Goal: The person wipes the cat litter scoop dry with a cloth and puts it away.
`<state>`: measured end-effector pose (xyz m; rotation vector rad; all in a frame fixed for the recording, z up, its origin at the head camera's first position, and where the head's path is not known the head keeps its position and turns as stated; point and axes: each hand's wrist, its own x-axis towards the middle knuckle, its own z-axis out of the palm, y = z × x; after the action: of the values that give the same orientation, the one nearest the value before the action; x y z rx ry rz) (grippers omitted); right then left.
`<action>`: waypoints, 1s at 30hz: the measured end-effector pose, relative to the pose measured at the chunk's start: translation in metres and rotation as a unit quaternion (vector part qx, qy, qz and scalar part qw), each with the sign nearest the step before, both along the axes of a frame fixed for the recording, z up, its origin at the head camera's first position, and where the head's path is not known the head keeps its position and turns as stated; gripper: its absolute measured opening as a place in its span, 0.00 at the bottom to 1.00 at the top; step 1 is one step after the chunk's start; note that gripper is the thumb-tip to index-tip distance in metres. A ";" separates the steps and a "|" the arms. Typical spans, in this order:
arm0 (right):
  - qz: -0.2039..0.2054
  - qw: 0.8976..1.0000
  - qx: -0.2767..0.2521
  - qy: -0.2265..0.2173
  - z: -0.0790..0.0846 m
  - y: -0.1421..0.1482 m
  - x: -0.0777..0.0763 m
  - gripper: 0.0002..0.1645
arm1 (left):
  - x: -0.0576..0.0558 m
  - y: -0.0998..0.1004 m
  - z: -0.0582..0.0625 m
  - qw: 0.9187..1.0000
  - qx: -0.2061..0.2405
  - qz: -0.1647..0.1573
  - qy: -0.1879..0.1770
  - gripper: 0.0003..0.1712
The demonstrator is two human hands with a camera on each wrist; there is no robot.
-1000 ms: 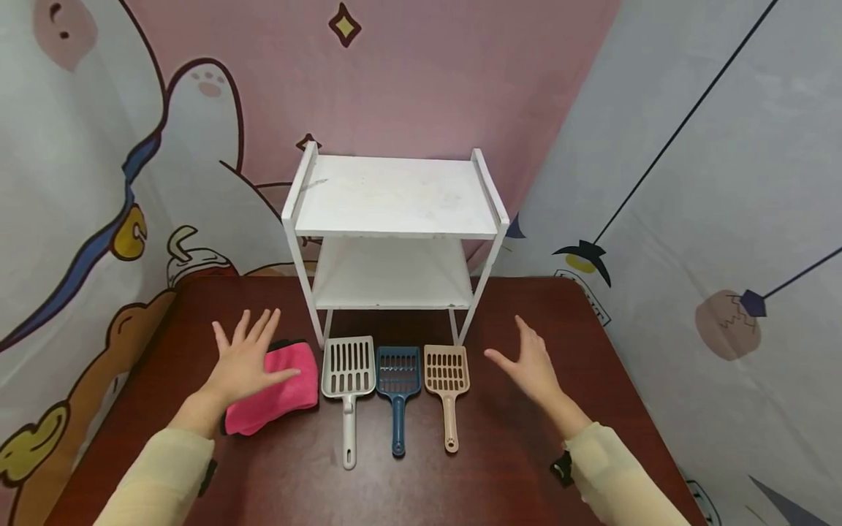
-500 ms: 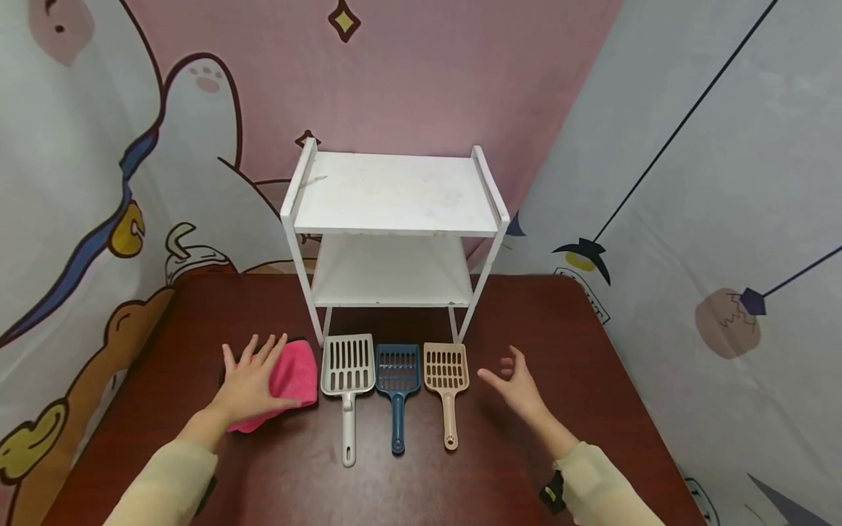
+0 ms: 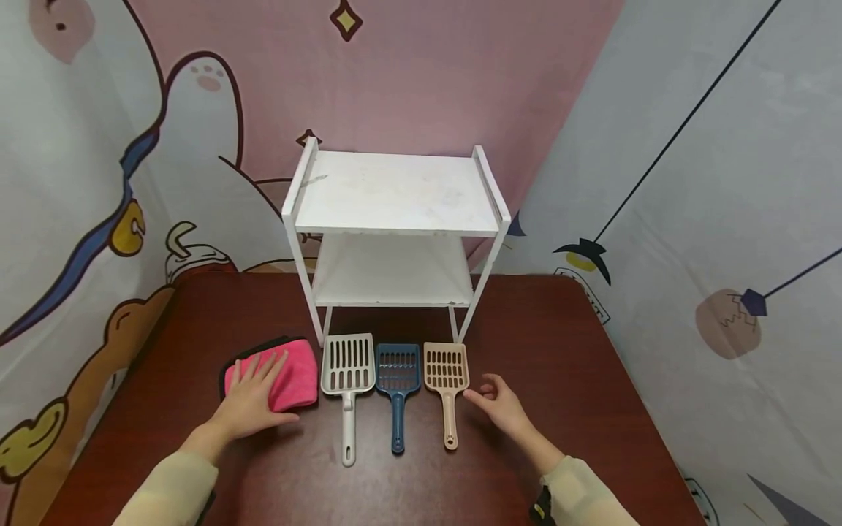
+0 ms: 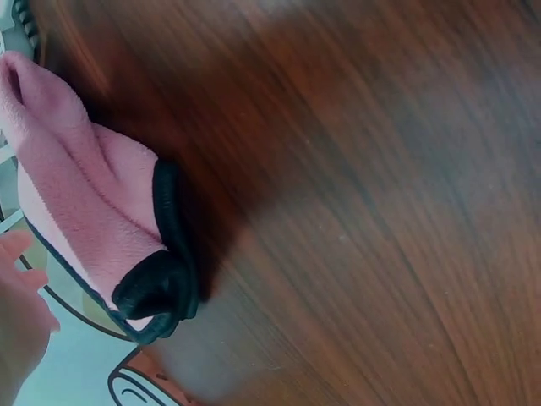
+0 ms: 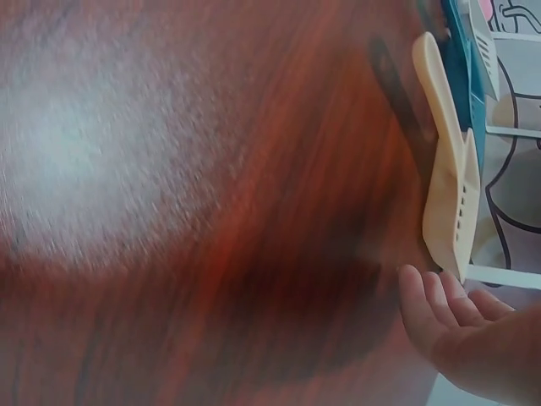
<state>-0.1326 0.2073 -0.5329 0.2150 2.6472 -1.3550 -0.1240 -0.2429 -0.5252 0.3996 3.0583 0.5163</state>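
Three slotted litter scoops lie side by side on the table: a light grey scoop [image 3: 349,427], a blue scoop [image 3: 397,424] and a beige scoop [image 3: 449,420]. To their left is a folded pink cloth [image 3: 299,376] with black edging. Over the near left part of that cloth my left hand [image 3: 246,409] spreads its fingers; whether they touch it I cannot tell. Beside the beige scoop, on its right, my right hand [image 3: 503,409] holds nothing, its fingers slightly bent. In the right wrist view the right fingertips are close to the head of the beige scoop [image 5: 452,203].
A white two-tier shelf [image 3: 395,193] stands behind the scoops, its front legs close to the scoop heads. The dark brown table [image 3: 559,329] backs onto walls hung with a cartoon-print cloth [image 3: 421,80].
My left hand has come down and slightly toward me over the pink cloth. My right hand has moved left and nearer to the beige scoop, its fingers more bent. The scoops have stayed put.
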 end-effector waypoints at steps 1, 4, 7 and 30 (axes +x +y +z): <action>-0.001 1.000 -0.006 -0.004 -0.001 -0.001 0.001 0.40 | 0.000 0.000 -0.001 1.000 0.000 0.000 0.000 0.64; -0.004 1.000 -0.025 -0.015 -0.004 -0.004 0.002 0.39 | 0.001 -0.001 -0.005 1.000 0.007 -0.004 0.001 0.64; -0.004 0.999 -0.041 -0.023 -0.007 -0.007 0.004 0.37 | 0.001 0.000 -0.007 1.000 0.016 -0.010 0.003 0.64; 0.008 0.995 -0.084 -0.057 -0.013 -0.041 0.012 0.28 | -0.001 0.003 -0.019 0.998 0.049 0.006 -0.048 0.60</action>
<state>-0.1208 0.1663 -0.5458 0.2408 2.4210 -1.5038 -0.1251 -0.2396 -0.5443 0.3477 2.9528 0.6674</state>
